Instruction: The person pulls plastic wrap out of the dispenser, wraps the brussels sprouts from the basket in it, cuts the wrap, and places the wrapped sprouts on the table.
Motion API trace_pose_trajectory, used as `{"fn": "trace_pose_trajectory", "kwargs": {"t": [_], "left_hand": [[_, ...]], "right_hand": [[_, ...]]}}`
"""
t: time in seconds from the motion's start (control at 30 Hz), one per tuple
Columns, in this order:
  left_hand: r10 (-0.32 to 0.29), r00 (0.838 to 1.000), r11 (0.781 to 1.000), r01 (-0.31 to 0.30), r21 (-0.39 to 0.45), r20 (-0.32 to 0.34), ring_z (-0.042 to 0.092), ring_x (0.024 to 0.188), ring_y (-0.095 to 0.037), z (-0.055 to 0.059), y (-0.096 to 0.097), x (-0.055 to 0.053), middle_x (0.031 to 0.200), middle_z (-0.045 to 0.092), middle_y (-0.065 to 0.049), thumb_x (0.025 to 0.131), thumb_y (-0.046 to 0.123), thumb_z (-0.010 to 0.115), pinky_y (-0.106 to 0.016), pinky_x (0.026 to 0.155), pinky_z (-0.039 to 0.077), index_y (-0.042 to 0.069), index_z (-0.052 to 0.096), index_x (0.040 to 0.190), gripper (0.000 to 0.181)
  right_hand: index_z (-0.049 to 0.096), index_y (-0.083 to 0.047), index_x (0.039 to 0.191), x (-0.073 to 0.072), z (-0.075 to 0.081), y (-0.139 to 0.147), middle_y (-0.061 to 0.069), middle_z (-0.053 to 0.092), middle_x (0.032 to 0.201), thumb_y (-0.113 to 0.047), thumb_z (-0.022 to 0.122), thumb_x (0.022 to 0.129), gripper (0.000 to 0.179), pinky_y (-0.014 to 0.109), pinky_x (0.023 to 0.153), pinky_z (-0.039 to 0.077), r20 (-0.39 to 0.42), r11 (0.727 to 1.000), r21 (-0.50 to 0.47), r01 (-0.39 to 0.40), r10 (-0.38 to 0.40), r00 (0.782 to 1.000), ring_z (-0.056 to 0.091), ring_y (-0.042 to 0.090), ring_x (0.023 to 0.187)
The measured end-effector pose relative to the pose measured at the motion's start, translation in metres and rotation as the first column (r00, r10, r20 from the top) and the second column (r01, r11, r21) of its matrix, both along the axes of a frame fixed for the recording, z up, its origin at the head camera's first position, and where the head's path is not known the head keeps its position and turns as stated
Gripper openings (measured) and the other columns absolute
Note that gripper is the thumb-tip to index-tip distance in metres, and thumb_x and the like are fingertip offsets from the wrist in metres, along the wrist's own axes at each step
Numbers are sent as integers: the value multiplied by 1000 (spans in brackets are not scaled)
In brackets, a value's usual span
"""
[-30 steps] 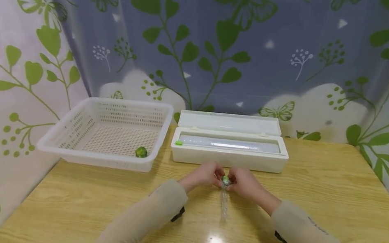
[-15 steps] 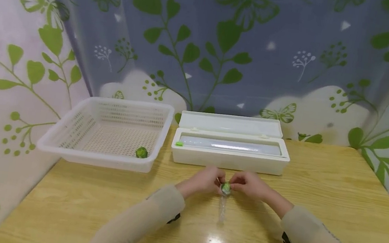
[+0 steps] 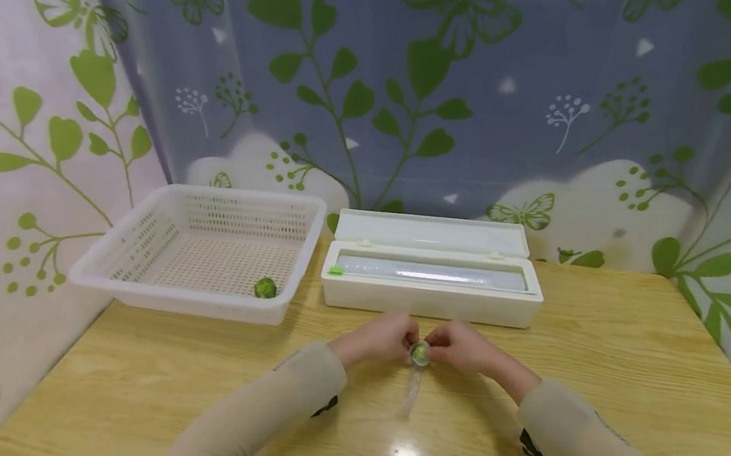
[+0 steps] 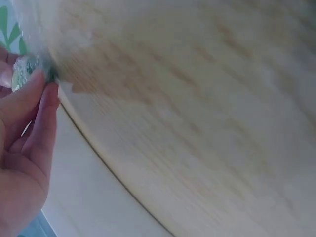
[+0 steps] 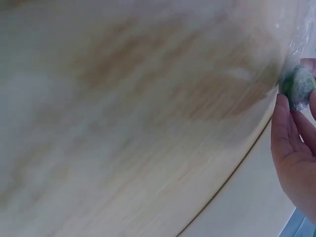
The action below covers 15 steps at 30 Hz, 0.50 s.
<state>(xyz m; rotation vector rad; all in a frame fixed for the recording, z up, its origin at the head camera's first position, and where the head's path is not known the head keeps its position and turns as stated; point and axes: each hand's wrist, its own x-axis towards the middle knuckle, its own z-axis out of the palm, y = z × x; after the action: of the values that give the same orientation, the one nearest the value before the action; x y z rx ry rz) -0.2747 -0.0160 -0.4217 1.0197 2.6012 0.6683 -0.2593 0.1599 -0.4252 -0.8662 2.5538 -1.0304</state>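
Observation:
A small green Brussels sprout (image 3: 419, 354), wrapped in clear cling film, is between both hands in the middle of the head view. My left hand (image 3: 386, 334) pinches it from the left; the left wrist view shows thumb and fingertips on the film. From the other side, my right hand (image 3: 466, 347) holds it, and the wrapped sprout (image 5: 298, 89) shows between thumb and fingers in the right wrist view. A twisted tail of cling film (image 3: 410, 398) trails from it toward me. Behind the hands stands a white cling film box (image 3: 428, 303), lid up, with the film roll (image 3: 432, 272) inside.
To the left is a white plastic basket (image 3: 187, 302), in which another green sprout (image 3: 265, 288) lies near the right front corner. A green slider (image 3: 336, 271) sits at the box's left end. Behind the wooden table (image 3: 635, 359) hangs a patterned curtain (image 3: 385, 90).
Both hands have drawn slightly toward me and the right hand has regripped. The sprout shows more between the fingers, and the film tail has swung a little left.

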Motion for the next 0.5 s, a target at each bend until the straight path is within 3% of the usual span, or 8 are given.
{"fn": "trace_pose_trajectory", "kwargs": {"t": [0.13, 0.37, 0.5], "left_hand": [[-2, 1000, 1000, 3, 26, -20, 51, 65, -7, -1, 1, -4, 75, 63, -3, 72, -2, 67, -15, 59, 42, -2, 67, 85, 13], [29, 991, 991, -45, 125, 128, 51, 56, -6, 1, -2, -10, 71, 64, -3, 77, 8, 67, -18, 51, 44, 0, 67, 78, 8], [68, 985, 987, -90, 134, 158, 53, 60, -9, 2, -2, -11, 72, 62, -3, 75, 12, 70, -19, 52, 44, 0, 65, 77, 14]], "right_hand": [[65, 6, 92, -5, 1, 0, 8, 65, 84, -5, 59, 82, 15, 24, 63, 45, -60, 1000, -1, 9, -9, 998, 53, 9, 72], [65, 5, 87, -6, -1, -3, 7, 65, 79, -2, 61, 80, 10, 23, 60, 46, -137, 1000, -4, -16, 15, 990, 56, 9, 68], [64, 5, 86, -3, -3, -5, 7, 64, 77, -2, 64, 78, 10, 23, 61, 47, -189, 1000, 10, -2, 4, 982, 58, 12, 70]]}}
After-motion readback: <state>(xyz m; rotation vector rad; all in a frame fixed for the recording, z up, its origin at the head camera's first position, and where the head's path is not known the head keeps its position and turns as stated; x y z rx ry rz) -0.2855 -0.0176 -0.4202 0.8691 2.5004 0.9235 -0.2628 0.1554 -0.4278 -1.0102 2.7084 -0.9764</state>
